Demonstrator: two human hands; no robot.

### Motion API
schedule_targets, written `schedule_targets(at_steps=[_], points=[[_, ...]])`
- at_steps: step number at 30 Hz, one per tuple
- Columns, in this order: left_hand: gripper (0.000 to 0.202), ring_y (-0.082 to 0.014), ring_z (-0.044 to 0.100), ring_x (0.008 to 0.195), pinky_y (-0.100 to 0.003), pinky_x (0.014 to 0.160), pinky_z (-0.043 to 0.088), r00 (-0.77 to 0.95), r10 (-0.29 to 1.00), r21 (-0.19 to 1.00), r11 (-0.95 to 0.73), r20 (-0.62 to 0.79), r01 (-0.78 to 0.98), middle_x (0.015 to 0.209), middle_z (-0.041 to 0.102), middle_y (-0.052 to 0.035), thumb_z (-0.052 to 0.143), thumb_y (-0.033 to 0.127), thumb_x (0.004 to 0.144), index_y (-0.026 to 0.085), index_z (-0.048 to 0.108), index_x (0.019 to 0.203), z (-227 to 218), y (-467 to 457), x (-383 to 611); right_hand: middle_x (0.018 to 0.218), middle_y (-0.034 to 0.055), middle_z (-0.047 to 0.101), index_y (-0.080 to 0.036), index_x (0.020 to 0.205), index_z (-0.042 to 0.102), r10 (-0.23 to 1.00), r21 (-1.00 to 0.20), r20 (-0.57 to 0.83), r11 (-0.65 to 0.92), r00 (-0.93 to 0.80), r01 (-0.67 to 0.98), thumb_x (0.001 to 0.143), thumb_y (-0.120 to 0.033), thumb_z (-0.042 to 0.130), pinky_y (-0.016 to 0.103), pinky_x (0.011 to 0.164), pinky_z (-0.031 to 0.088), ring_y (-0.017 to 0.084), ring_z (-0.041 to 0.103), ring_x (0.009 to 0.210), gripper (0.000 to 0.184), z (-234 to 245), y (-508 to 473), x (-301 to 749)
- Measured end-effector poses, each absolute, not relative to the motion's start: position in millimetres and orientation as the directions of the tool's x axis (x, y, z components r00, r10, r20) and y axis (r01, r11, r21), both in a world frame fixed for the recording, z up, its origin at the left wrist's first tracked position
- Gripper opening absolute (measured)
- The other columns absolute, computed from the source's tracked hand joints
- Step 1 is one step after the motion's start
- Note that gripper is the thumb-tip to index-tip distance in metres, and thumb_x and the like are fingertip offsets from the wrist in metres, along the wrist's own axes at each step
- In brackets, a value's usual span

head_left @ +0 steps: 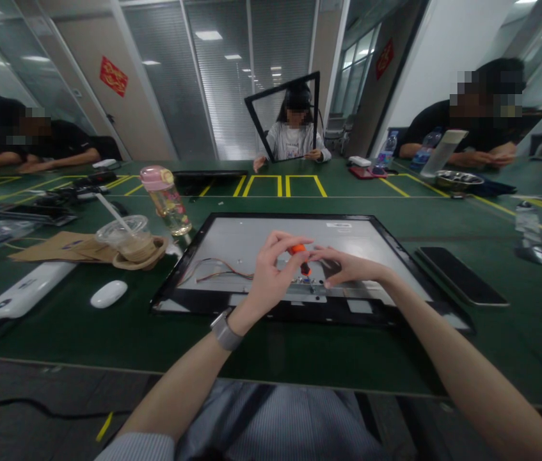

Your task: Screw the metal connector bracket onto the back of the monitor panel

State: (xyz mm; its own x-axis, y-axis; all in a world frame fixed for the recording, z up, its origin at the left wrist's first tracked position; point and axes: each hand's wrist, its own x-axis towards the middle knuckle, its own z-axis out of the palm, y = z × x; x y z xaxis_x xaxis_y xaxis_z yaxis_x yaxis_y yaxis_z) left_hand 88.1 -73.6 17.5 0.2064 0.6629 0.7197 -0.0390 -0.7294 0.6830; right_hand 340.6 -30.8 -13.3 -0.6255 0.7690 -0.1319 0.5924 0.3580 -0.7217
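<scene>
A flat display panel [232, 243] in a black frame lies face down on the green table [299, 358] in front of me. My left hand [273, 269] is closed around an orange-handled screwdriver [299, 251], held upright over a metal strip [309, 289] near the panel's front edge. My right hand [347, 266] rests on the panel beside the tool, fingers curled and pinched near its tip. Thin coloured wires [213, 272] run across the panel's back to the left of my hands.
A white mouse [108, 294], a white device [25, 291], an iced drink cup [127, 238] and a pink-lidded bottle [167, 200] sit left. A dark phone [461, 275] lies right. Three people sit around the table; the far one holds up a black frame [284, 115].
</scene>
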Motion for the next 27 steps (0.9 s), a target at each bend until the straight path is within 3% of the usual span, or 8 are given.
schedule_targets(at_steps=[6,13,19,22,27], points=[[0.031,-0.0177,0.063,0.100,-0.034,0.089,0.052,0.277,0.686,0.734,-0.667,0.673,-0.131,0.107,0.067,-0.0071,0.044,0.022,0.101,0.024,0.066,0.123,20.5,-74.5,84.4,0.160,0.0028,0.039,-0.033,0.138,0.057,0.770,-0.720,-0.132,0.359,-0.625,0.594,0.070,-0.064,0.078,0.060,0.123,0.006,0.035,0.007,0.154,0.078,-13.9,-30.2,341.2],[0.019,-0.0156,0.058,0.090,-0.031,0.083,0.051,0.208,0.681,0.702,-0.711,0.702,-0.043,0.096,0.059,-0.0047,0.064,0.029,0.093,0.023,0.074,0.108,18.6,-71.3,85.8,0.160,0.0033,0.038,-0.032,0.136,0.058,0.772,-0.720,-0.131,0.358,-0.622,0.595,0.069,-0.065,0.079,0.060,0.123,0.010,0.034,0.007,0.154,0.078,-13.8,-30.5,340.7],[0.032,-0.0164,0.062,0.095,-0.033,0.088,0.051,0.265,0.715,0.758,-0.640,0.647,-0.126,0.101,0.067,-0.0067,0.043,0.024,0.102,0.023,0.066,0.123,18.5,-74.5,84.0,0.159,0.0039,0.041,-0.032,0.135,0.059,0.773,-0.717,-0.123,0.365,-0.623,0.594,0.067,-0.067,0.078,0.058,0.124,0.003,0.034,0.009,0.154,0.079,-11.5,-31.7,338.5],[0.027,-0.0175,0.060,0.098,-0.034,0.090,0.050,0.249,0.700,0.736,-0.670,0.669,-0.096,0.105,0.062,-0.0066,0.051,0.031,0.100,0.025,0.070,0.118,15.2,-73.5,84.7,0.159,0.0040,0.040,-0.032,0.135,0.059,0.775,-0.717,-0.129,0.358,-0.619,0.598,0.068,-0.068,0.077,0.058,0.124,0.003,0.035,0.007,0.154,0.078,-10.3,-32.4,337.9],[0.020,-0.0154,0.057,0.088,-0.031,0.082,0.051,0.216,0.686,0.710,-0.703,0.695,-0.050,0.095,0.057,-0.0043,0.062,0.031,0.094,0.024,0.074,0.109,16.9,-72.8,85.8,0.161,0.0046,0.038,-0.032,0.137,0.058,0.775,-0.713,-0.148,0.347,-0.614,0.609,0.068,-0.068,0.077,0.061,0.123,0.006,0.036,0.004,0.154,0.080,-10.1,-32.4,337.8]])
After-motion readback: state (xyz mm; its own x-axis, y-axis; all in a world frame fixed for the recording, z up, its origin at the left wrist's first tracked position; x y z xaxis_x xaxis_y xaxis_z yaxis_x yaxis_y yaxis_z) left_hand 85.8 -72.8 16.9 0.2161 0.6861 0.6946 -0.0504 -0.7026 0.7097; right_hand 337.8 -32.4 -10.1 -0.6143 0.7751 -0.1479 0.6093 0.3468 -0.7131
